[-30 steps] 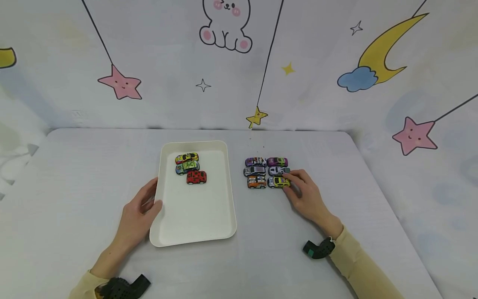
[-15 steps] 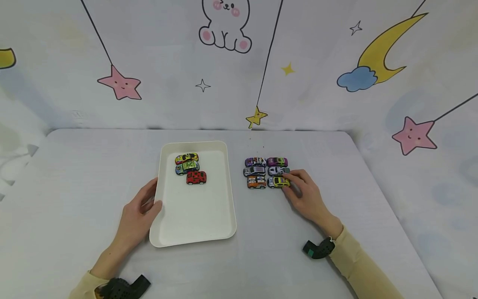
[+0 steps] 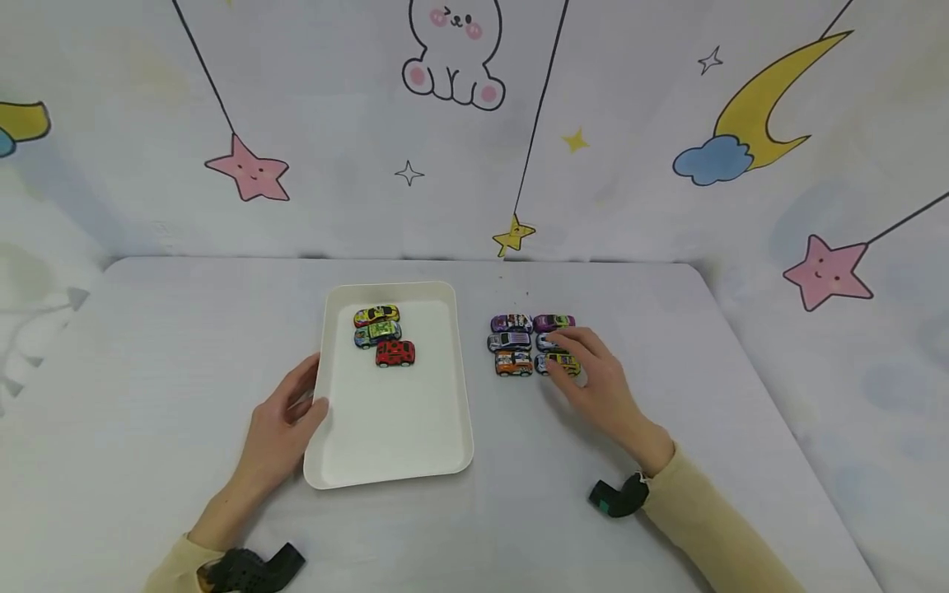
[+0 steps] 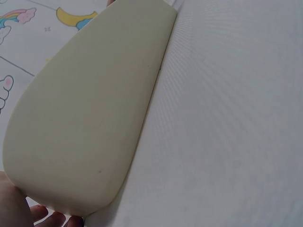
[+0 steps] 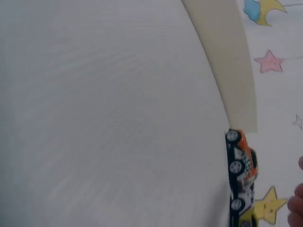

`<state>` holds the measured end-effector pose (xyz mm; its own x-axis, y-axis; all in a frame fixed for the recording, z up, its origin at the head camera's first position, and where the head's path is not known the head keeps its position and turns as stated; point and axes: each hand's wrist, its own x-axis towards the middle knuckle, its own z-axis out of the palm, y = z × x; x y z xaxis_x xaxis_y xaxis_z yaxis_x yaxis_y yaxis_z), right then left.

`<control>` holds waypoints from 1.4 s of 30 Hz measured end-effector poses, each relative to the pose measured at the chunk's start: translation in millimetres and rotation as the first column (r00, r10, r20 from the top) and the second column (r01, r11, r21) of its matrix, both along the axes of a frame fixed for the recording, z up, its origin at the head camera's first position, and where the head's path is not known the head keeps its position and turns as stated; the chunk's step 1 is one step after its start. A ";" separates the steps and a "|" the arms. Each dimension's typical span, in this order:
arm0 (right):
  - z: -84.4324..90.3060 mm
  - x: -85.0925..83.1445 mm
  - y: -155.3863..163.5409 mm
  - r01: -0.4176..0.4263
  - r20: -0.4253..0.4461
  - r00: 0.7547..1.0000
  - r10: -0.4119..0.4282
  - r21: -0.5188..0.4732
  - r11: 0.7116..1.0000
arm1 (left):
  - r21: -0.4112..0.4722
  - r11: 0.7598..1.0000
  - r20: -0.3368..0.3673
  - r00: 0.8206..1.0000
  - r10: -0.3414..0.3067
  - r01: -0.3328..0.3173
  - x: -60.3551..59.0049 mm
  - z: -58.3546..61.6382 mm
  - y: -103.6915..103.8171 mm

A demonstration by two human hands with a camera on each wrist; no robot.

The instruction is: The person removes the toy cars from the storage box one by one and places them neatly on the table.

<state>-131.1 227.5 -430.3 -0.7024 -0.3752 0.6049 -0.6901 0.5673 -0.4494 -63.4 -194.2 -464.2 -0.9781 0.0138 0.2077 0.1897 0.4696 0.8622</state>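
Observation:
A white tray (image 3: 393,428) lies on the table with a yellow (image 3: 376,315), a green (image 3: 378,332) and a red toy car (image 3: 395,353) at its far end. My left hand (image 3: 307,395) grips the tray's left rim, thumb on top; its fingertips (image 4: 52,220) show under the tray's edge (image 4: 85,118). To the right, several toy cars stand in two columns. My right hand (image 3: 567,350) lies over the near right one, a yellow car (image 3: 556,363), with fingers curled round it. The orange car (image 3: 514,363) beside it also shows as the orange car (image 5: 242,158) in the right wrist view.
The table (image 3: 148,346) is covered in pale cloth, and a printed backdrop (image 3: 460,123) stands close behind it. Bare cloth stretches left of the tray and right of the cars. The table's rounded right edge (image 3: 749,362) lies beyond my right hand.
My right hand has moved left from the yellow car's rear to over its top, and now also hides part of the white car behind it. The left hand and tray have not moved.

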 end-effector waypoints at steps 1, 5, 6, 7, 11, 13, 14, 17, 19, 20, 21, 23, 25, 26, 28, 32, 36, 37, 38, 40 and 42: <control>4.1 0.0 -7.6 -0.025 -0.006 1.000 0.025 0.010 1.000 | 0.004 1.000 0.000 1.000 -0.002 0.002 0.0 0.2 0.2; 17.1 1.2 -39.3 -0.117 0.001 0.993 0.117 0.062 0.991 | 0.011 1.000 0.010 1.000 -0.004 0.004 0.2 0.6 1.1; 19.8 1.5 -47.4 -0.141 0.015 0.990 0.140 0.072 0.987 | 0.011 1.000 0.012 1.000 -0.003 0.003 0.2 0.8 1.2; 22.6 1.9 -55.3 -0.161 0.036 0.987 0.159 0.084 0.983 | 0.011 1.000 0.013 1.000 -0.001 0.001 0.2 0.9 1.3; 34.4 1.5 -86.2 -0.222 0.126 0.971 0.202 0.174 0.960 | 0.005 1.000 0.011 1.000 0.004 -0.004 -0.1 1.7 0.8; 40.4 -0.8 -100.5 -0.241 0.163 0.965 0.206 0.239 0.941 | 0.001 1.000 0.013 1.000 0.006 -0.006 0.0 2.4 0.5; 44.1 -2.1 -107.2 -0.252 0.187 0.961 0.206 0.272 0.929 | 0.001 1.000 0.015 1.000 0.006 -0.006 0.2 2.9 0.4; 55.4 -8.6 -125.6 -0.284 0.258 0.945 0.201 0.343 0.895 | 0.000 1.000 0.020 1.000 0.008 -0.008 0.6 4.4 0.0; 62.7 -13.9 -136.6 -0.297 0.303 0.935 0.185 0.382 0.875 | 0.005 1.000 0.021 1.000 0.007 -0.007 0.5 5.0 -0.2; 65.8 -16.8 -141.8 -0.303 0.322 0.930 0.177 0.400 0.865 | 0.007 1.000 0.020 1.000 0.006 -0.006 0.3 5.0 -0.3; 67.8 -19.9 -147.0 -0.308 0.339 0.926 0.169 0.415 0.856 | 0.008 1.000 0.019 1.000 0.004 -0.004 0.1 4.9 -0.2; 70.1 -25.4 -156.7 -0.315 0.369 0.917 0.151 0.439 0.841 | 0.014 1.000 0.015 1.000 0.001 -0.001 -0.5 4.3 0.1; 69.1 -30.7 -165.7 -0.321 0.388 0.911 0.138 0.461 0.827 | 0.019 1.000 0.015 1.000 0.000 0.000 -0.8 3.5 0.3; 68.4 -32.9 -169.8 -0.325 0.394 0.909 0.134 0.470 0.821 | 0.022 1.000 0.014 1.000 -0.001 0.000 -1.0 3.1 0.4; 65.9 -36.7 -177.2 -0.332 0.405 0.905 0.128 0.485 0.809 | 0.026 1.000 0.013 1.000 -0.001 0.001 -1.4 2.4 0.8; 59.1 -41.5 -187.6 -0.332 0.409 0.907 0.100 0.550 0.766 | 0.029 1.000 0.013 1.000 0.000 0.000 -2.3 1.3 1.3; 53.3 -43.4 -193.9 -0.329 0.420 0.905 0.062 0.600 0.729 | 0.022 1.000 0.017 1.000 0.002 -0.003 -2.2 0.9 1.4; 52.5 -43.6 -195.1 -0.328 0.423 0.904 0.057 0.605 0.726 | 0.021 1.000 0.018 1.000 0.003 -0.003 -2.1 1.0 1.4; 51.8 -43.8 -196.0 -0.328 0.425 0.904 0.052 0.608 0.723 | 0.019 1.000 0.019 1.000 0.004 -0.004 -2.0 1.1 1.3; 51.2 -44.1 -197.5 -0.326 0.424 0.904 0.046 0.616 0.717 | 0.014 1.000 0.021 1.000 0.005 -0.006 -1.9 1.4 1.0; 51.4 -44.3 -198.4 -0.322 0.417 0.908 0.044 0.626 0.710 | 0.013 1.000 0.022 1.000 0.008 -0.009 -1.7 1.7 0.5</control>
<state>-175.4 29.1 -379.0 -0.6791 -0.7227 -0.1289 -0.6888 0.6880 -0.2285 -65.1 -193.8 -462.5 -0.9825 0.0028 0.1860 0.1665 0.4594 0.8725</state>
